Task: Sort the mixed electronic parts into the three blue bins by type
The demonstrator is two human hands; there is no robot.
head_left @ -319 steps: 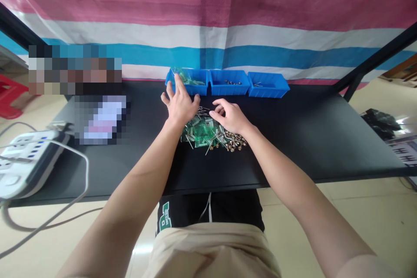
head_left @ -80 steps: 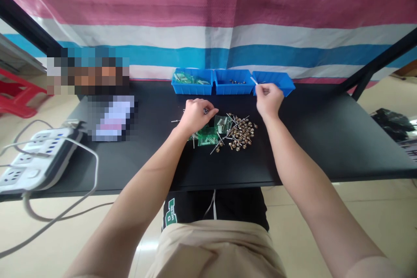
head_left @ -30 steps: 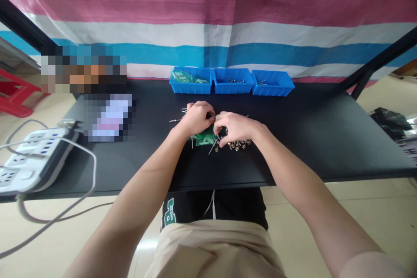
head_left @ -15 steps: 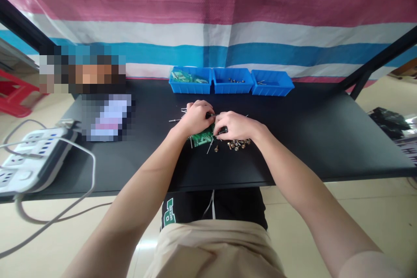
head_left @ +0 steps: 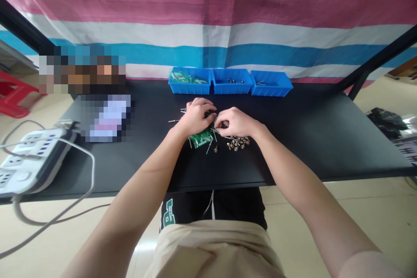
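My left hand (head_left: 198,116) rests over a small heap on the black table, its fingers curved and its thumb apart from them. Partly under it lie clear green plastic packets (head_left: 202,138) and thin silver blind rivets (head_left: 209,146). My right hand (head_left: 237,122) is beside it, thumb and fingertips pinched together just above the heap's right side. Whatever those fingertips hold is too small to make out. Close below the right hand sits a pile of brassy screws (head_left: 239,143), with one loose screw (head_left: 216,149) to its left.
Three blue bins stand in a row behind my hands: the left bin (head_left: 190,88) holds green packets, the middle bin (head_left: 232,88) screws, the right bin (head_left: 272,90) a few rivets. A white power strip (head_left: 35,156) with cables lies at the table's left edge.
My right hand has lifted slightly and its fingers have drawn together, uncovering rivets beneath. My left hand's thumb and fingers have shifted a little over the heap.
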